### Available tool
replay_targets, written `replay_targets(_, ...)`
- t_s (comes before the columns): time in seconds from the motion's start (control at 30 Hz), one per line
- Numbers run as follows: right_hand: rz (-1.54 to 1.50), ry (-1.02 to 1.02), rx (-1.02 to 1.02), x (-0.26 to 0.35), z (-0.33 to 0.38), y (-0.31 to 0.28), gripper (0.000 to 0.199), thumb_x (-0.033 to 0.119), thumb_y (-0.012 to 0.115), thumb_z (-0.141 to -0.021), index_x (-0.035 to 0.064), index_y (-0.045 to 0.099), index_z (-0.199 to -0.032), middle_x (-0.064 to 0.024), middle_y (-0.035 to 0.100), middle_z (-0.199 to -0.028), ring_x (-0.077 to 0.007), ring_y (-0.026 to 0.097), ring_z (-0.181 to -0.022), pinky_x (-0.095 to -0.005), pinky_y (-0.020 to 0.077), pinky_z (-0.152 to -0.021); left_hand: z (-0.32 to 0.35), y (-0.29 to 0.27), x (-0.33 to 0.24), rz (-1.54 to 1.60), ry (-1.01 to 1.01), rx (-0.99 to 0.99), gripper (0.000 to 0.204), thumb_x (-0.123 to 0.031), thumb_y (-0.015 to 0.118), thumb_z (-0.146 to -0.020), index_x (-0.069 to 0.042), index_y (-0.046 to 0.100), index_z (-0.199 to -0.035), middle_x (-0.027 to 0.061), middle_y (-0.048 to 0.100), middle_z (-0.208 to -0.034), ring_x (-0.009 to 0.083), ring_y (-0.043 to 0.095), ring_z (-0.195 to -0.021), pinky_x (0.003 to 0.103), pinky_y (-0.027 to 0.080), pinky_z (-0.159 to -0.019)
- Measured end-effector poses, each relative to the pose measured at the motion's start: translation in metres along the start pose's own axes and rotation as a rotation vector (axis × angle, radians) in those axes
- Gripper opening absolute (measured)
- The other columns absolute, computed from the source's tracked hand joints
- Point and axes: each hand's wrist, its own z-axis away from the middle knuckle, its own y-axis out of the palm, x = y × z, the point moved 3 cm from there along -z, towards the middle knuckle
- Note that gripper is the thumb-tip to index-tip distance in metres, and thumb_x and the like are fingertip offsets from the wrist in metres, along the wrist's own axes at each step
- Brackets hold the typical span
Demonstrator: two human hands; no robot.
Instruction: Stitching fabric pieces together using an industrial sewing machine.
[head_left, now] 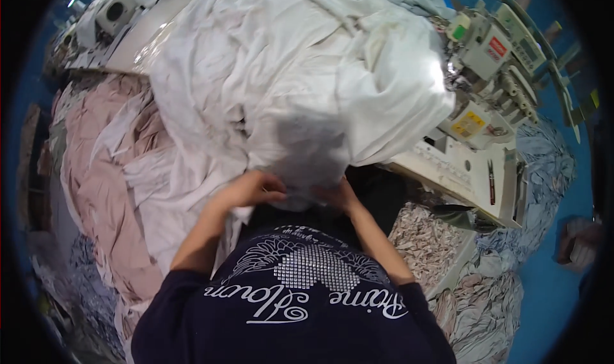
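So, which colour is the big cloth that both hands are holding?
White. The cloth is plain, with no pattern, seen best in the head view, where both hands grip its lower edge.

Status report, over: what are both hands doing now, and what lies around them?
Left hand and right hand both gripping the white cloth at its near edge. Sewing machine to the right. Pink cloth heaped on the left.

**Matt cloth beside hard plastic**

A heap of white cloth (288,76), matt and creased, covers the bench (448,166), whose bare top looks smooth and pale. The sewing machine (492,63) shows glossy cream plastic and bright metal parts. Pink fabric (109,172) nearby lies soft and dull.
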Motion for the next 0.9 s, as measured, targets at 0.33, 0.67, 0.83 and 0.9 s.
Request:
replay_targets(0.33,-0.529,0.167,0.138,0.219,0.001,-0.001,0.039,0.022,0.059,-0.088,-0.0022,0.054,-0.118,-0.0092,0.056,-0.118,-0.0161,0.055,-0.104,-0.0294,0.0447,-0.088,0.024,0.072,0.051,-0.403,0.111,-0.885,0.070,-0.022,0.076,-0.058,-0.002,0.047,-0.118,0.0199,0.046,-0.121,0.0372,0.045,-0.110,0.042,0.039,-0.092)
replay_targets(0.67,-1.094,-0.609,0.727,0.404,-0.030,-0.076,0.041,0.027,0.037,-0.095,-0.0028,0.046,-0.122,-0.0157,0.051,-0.123,-0.0275,0.046,-0.117,-0.0414,0.0337,-0.102,0.009,0.033,-0.002,-0.058,0.383,-0.827,0.050,-0.022,0.080,-0.062,-0.002,0.055,-0.100,0.0124,0.059,-0.093,0.0264,0.058,-0.082,0.035,0.046,-0.072)
replay_targets(0.83,-1.033,-0.712,0.600,0.405,-0.022,-0.088,0.040,0.026,0.035,-0.097,-0.0019,0.050,-0.121,-0.0149,0.056,-0.119,-0.0270,0.054,-0.111,-0.0425,0.0412,-0.098,0.035,0.010,-0.042,-0.791,0.835,-1.623,0.056,-0.023,0.087,-0.055,-0.006,0.051,-0.094,0.0156,0.051,-0.096,0.0268,0.052,-0.087,0.034,0.045,-0.070)
replay_targets(0.9,-0.971,-0.737,0.520,0.401,-0.022,-0.100,0.038,0.024,0.035,-0.097,-0.0019,0.049,-0.121,-0.0153,0.056,-0.118,-0.0269,0.056,-0.108,-0.0423,0.0429,-0.096,0.037,-0.002,-0.045,-0.651,0.683,-1.731,0.059,-0.023,0.085,-0.058,-0.005,0.048,-0.100,0.0174,0.043,-0.104,0.0313,0.045,-0.094,0.038,0.042,-0.078)
